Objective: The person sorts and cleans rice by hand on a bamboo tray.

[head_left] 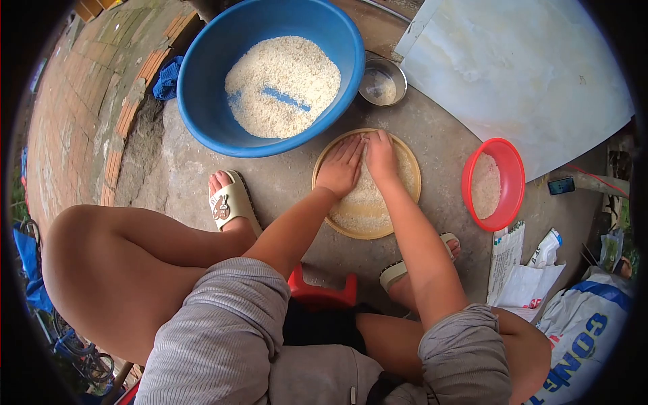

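A round, shallow tan tray [375,236] lies on the ground between my feet, with white rice grains [364,197] spread across it. My left hand [341,166] rests flat over the tray's upper left part, palm down with the fingers stretched out. Close beside it, my right hand [381,159] is at the far side of the tray, its fingers bent together near the left fingertips. Whatever the right fingers hold, if anything, is too small to make out. Beyond the tray stands a big blue basin [192,101] with a heap of rice [287,77] in it.
A metal bowl [399,88] with some grains sits beside the blue basin. To the right are a red bowl [516,196] of rice, a pale sheet [513,74], a phone [561,185] and white printed sacks [580,337]. A red stool [324,290] shows below me.
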`<act>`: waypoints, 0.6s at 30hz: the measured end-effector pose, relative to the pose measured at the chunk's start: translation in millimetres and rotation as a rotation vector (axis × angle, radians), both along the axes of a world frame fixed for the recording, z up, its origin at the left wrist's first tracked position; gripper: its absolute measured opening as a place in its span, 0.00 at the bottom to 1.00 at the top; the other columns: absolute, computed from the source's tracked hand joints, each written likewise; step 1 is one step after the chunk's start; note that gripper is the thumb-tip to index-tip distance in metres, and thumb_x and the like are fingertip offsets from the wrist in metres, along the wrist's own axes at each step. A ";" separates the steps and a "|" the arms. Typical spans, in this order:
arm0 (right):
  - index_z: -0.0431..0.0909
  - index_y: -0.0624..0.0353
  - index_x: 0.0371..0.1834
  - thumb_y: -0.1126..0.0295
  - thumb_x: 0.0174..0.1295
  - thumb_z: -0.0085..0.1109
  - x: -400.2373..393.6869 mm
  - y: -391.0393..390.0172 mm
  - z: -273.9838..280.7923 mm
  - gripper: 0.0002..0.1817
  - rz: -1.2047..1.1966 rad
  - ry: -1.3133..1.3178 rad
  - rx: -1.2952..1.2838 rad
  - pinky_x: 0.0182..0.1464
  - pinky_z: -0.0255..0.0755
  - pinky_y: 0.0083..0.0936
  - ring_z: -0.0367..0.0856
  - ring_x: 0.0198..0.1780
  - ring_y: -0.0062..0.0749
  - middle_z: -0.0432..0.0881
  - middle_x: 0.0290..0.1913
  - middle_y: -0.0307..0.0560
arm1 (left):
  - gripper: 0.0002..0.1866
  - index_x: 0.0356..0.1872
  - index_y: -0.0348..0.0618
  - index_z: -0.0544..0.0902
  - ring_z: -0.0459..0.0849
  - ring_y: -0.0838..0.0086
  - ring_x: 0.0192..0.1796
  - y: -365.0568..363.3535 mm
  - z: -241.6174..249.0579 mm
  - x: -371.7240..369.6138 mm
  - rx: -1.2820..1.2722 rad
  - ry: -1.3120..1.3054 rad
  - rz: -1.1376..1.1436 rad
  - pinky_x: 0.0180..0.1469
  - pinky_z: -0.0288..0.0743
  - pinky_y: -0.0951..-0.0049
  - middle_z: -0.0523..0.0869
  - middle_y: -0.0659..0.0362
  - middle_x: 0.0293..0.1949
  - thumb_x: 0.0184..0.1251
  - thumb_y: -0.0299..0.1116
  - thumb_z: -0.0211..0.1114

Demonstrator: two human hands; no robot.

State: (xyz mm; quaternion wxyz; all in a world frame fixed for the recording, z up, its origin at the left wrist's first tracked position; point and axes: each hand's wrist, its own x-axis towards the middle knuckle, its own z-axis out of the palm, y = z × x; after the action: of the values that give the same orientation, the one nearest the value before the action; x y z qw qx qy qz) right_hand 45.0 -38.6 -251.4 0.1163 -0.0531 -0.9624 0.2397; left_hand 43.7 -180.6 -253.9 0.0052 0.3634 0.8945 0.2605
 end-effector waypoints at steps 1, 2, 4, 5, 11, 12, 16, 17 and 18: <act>0.76 0.63 0.34 0.75 0.58 0.52 -3.8 1.0 5.6 0.05 -0.012 0.005 -0.048 0.48 0.70 0.39 0.73 0.46 0.50 0.74 0.39 0.54 | 0.28 0.65 0.38 0.62 0.58 0.61 0.70 0.6 0.4 -0.7 0.002 0.000 -0.003 0.72 0.49 0.61 0.62 0.51 0.67 0.64 0.36 0.50; 0.76 0.63 0.34 0.75 0.58 0.52 -7.9 1.1 10.4 0.05 -0.014 0.003 -0.046 0.48 0.70 0.39 0.73 0.46 0.50 0.74 0.39 0.54 | 0.28 0.65 0.38 0.62 0.58 0.61 0.70 0.6 0.3 -0.4 -0.006 0.005 -0.001 0.72 0.49 0.61 0.62 0.51 0.67 0.64 0.36 0.50; 0.77 0.64 0.34 0.76 0.57 0.53 -18.7 0.4 24.4 0.05 -0.076 0.126 -0.199 0.46 0.71 0.38 0.76 0.42 0.50 0.76 0.37 0.54 | 0.28 0.66 0.38 0.61 0.58 0.61 0.70 0.1 -0.9 0.9 -0.013 0.003 0.000 0.72 0.49 0.61 0.62 0.51 0.67 0.64 0.36 0.50; 0.77 0.64 0.34 0.76 0.57 0.53 -25.0 3.1 31.6 0.05 -0.077 0.122 -0.196 0.46 0.71 0.38 0.76 0.42 0.50 0.76 0.37 0.54 | 0.28 0.66 0.38 0.61 0.59 0.61 0.70 0.2 -1.6 0.6 -0.021 0.006 0.001 0.71 0.50 0.61 0.62 0.51 0.67 0.64 0.35 0.50; 0.79 0.61 0.35 0.77 0.56 0.55 -70.7 23.3 88.1 0.05 -0.290 0.321 -0.383 0.44 0.72 0.35 0.78 0.39 0.47 0.77 0.36 0.51 | 0.28 0.66 0.39 0.61 0.59 0.62 0.70 -0.1 -0.2 1.0 -0.030 0.000 0.008 0.71 0.50 0.61 0.62 0.52 0.68 0.64 0.35 0.49; 0.79 0.60 0.39 0.75 0.57 0.55 -77.0 26.9 103.5 0.08 -0.280 0.250 -0.464 0.47 0.71 0.35 0.78 0.43 0.46 0.77 0.40 0.52 | 0.28 0.66 0.40 0.60 0.59 0.62 0.70 0.3 -0.4 1.1 -0.029 -0.005 0.009 0.71 0.50 0.61 0.61 0.52 0.68 0.64 0.35 0.49; 0.74 0.56 0.55 0.68 0.60 0.55 -96.8 52.8 85.9 0.19 -0.114 0.030 -0.309 0.57 0.67 0.36 0.74 0.55 0.46 0.75 0.53 0.56 | 0.28 0.66 0.40 0.60 0.59 0.62 0.70 0.3 -2.4 2.0 -0.028 0.011 0.012 0.71 0.50 0.61 0.62 0.52 0.68 0.64 0.34 0.49; 0.68 0.54 0.62 0.67 0.63 0.51 -91.4 61.7 84.7 0.23 -0.033 -0.017 -0.246 0.61 0.63 0.37 0.70 0.59 0.49 0.70 0.59 0.58 | 0.28 0.66 0.40 0.61 0.59 0.62 0.70 0.6 -2.7 1.8 -0.028 0.013 0.014 0.71 0.50 0.61 0.62 0.52 0.68 0.64 0.34 0.49; 0.68 0.54 0.62 0.67 0.63 0.51 -84.3 69.6 76.8 0.23 -0.033 -0.015 -0.248 0.61 0.63 0.37 0.70 0.59 0.49 0.70 0.59 0.58 | 0.28 0.66 0.40 0.61 0.59 0.62 0.70 0.7 -2.9 1.6 -0.029 0.016 0.014 0.71 0.50 0.61 0.62 0.52 0.68 0.64 0.34 0.50</act>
State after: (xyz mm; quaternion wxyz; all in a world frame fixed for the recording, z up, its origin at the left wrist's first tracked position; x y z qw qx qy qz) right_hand -39.3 31.0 -174.6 0.1056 -0.0849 -0.9252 0.3545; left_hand 45.3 -180.0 -256.8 0.0013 0.3591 0.9007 0.2445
